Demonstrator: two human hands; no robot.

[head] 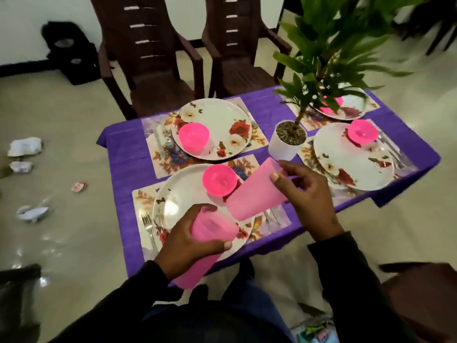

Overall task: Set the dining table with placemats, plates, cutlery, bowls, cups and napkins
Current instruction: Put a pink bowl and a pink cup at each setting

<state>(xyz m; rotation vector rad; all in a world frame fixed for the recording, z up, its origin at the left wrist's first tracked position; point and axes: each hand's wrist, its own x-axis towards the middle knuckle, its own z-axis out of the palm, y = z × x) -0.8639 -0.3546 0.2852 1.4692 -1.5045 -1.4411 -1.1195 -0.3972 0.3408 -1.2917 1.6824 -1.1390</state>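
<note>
While both hands hover over the near plate (pixel 178 201), left hand (pixel 190 241) grips stacked pink cups (pixel 197 253), right hand (pixel 304 191) — one pink cup (pixel 254 194).

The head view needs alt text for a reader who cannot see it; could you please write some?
A person's left hand and right hand each grip a pink plastic cup above a purple-clothed table set with four floral plates, each holding a pink bowl, around a potted plant.

no readable text, labels or numbers
</note>
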